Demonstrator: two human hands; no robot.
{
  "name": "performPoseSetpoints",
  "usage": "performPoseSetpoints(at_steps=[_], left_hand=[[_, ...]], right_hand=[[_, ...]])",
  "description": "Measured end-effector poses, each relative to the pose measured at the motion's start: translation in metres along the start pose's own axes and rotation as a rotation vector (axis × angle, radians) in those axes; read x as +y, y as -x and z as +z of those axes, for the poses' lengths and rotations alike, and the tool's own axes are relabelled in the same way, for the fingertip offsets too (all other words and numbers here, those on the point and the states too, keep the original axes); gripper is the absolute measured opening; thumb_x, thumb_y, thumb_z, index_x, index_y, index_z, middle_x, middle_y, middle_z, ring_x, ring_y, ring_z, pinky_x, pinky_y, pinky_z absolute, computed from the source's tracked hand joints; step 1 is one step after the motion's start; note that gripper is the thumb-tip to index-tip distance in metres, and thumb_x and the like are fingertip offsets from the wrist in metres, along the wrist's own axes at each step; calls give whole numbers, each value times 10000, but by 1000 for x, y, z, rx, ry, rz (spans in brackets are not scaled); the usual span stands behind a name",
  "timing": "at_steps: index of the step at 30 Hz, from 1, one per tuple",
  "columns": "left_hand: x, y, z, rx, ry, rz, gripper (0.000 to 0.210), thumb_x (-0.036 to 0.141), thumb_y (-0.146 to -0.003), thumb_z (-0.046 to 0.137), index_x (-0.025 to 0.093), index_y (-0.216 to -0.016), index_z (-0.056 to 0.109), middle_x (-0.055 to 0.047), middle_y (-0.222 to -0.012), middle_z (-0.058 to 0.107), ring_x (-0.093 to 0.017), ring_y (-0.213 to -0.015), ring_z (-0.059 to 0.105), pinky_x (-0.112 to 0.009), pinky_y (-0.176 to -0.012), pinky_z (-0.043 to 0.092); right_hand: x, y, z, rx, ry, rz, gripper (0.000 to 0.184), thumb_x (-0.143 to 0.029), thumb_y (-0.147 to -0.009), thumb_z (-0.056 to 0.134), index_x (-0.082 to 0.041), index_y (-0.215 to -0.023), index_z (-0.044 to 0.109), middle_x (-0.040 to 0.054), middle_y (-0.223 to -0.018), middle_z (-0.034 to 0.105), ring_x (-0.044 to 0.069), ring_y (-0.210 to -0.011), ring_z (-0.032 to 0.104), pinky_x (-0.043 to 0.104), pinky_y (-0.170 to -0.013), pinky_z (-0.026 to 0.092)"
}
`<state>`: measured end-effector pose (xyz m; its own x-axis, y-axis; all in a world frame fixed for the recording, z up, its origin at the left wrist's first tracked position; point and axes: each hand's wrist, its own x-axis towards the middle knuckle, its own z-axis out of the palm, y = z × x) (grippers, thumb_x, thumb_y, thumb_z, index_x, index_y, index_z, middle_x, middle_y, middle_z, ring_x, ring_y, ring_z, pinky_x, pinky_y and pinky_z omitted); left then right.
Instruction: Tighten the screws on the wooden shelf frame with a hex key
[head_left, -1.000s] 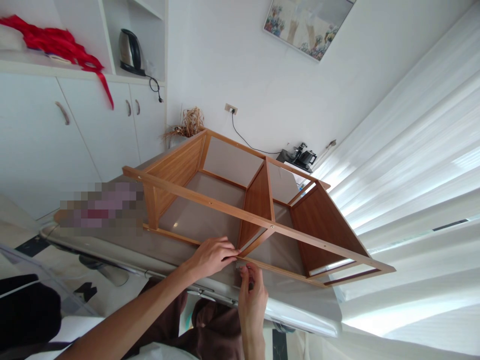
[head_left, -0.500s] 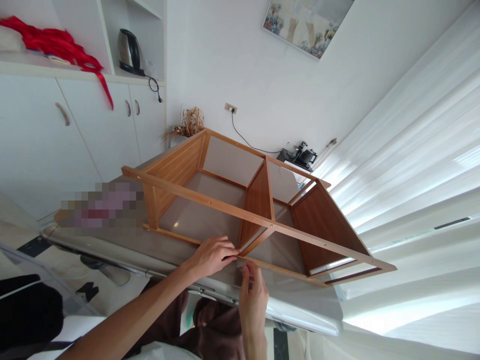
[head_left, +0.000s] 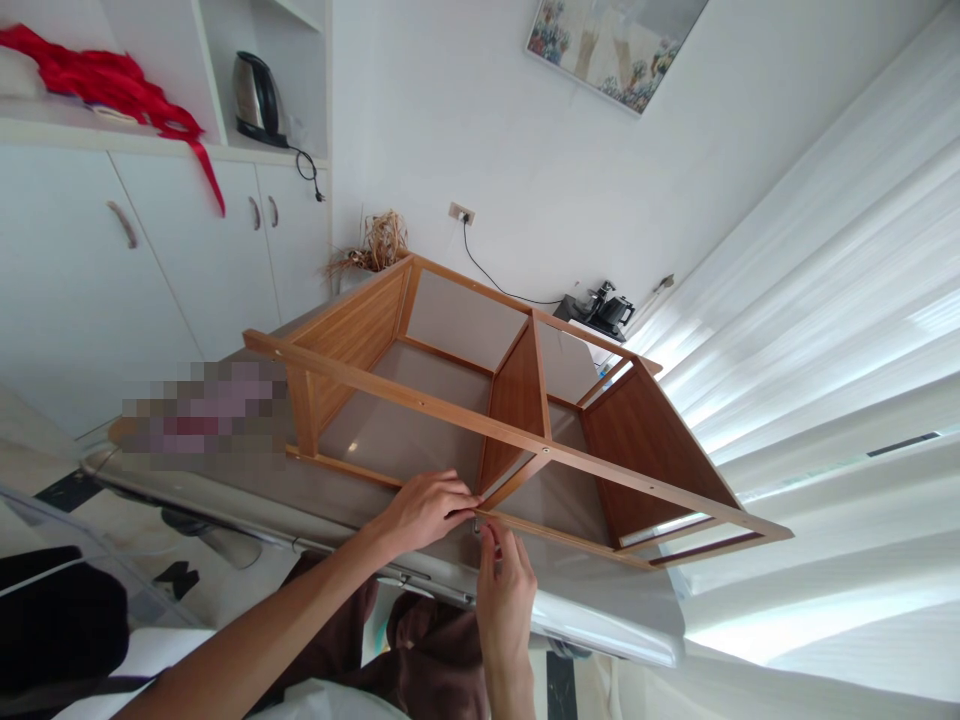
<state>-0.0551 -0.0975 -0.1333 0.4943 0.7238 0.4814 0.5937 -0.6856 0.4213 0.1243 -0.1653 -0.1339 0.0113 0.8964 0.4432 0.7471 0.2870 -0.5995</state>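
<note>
A wooden shelf frame point(head_left: 420, 400) lies on its side on the table, its panels standing between long rails. My left hand point(head_left: 427, 508) reaches to the near bottom rail, its fingertips closed on the wood beside the middle joint. Just right of it, my right hand point(head_left: 506, 570) is closed in a pinch. A thin, bent metal hex key point(head_left: 476, 524) shows between its fingertips and the rail; the rest of the key is hidden by the fingers.
The grey table point(head_left: 225, 495) has a rounded front edge close to my body. A blurred-out item point(head_left: 214, 410) lies on its left end. Behind stand dried plants point(head_left: 384, 240) and a black tea set point(head_left: 607, 312). White curtains point(head_left: 840, 400) hang at right.
My right fingers have shifted slightly at the rail, and the hex key shows at a slightly different angle. My left hand and the frame stay in place.
</note>
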Motion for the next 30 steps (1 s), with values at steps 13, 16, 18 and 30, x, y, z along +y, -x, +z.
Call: performPoseSetpoints(at_steps=[13, 16, 18, 30], left_hand=[[3, -2, -4, 9, -12, 0, 204, 309, -968, 596, 225, -1096, 730, -26, -960, 746, -167, -906, 622, -289, -794, 494], [4, -2, -4, 3, -16, 3, 205, 308, -971, 589, 227, -1098, 729, -22, -972, 750, -172, -913, 625, -296, -801, 498], [4, -2, -4, 5, -19, 2, 208, 309, -972, 588, 226, -1101, 728, -22, -975, 751, -173, -913, 626, -298, -803, 497], [5, -3, -6, -19, -25, -10, 197, 312, -968, 593, 238, -1090, 728, -4, -961, 747, -168, -908, 620, -282, -783, 481]], right_hand=[[7, -3, -5, 37, -133, 316, 391, -557, -926, 518, -212, -987, 692, 49, -874, 770, 204, -777, 735, 246, -636, 496], [7, -2, -5, 36, -161, 340, 390, -553, -914, 541, -210, -1023, 693, 59, -910, 778, 222, -824, 745, 254, -654, 509], [8, -2, -4, 42, -176, 361, 394, -552, -900, 567, -205, -1039, 690, 61, -898, 781, 235, -831, 749, 262, -651, 514], [8, -2, -6, -16, -263, 388, 420, -576, -925, 517, -200, -970, 699, 76, -941, 771, 242, -893, 732, 295, -770, 520]])
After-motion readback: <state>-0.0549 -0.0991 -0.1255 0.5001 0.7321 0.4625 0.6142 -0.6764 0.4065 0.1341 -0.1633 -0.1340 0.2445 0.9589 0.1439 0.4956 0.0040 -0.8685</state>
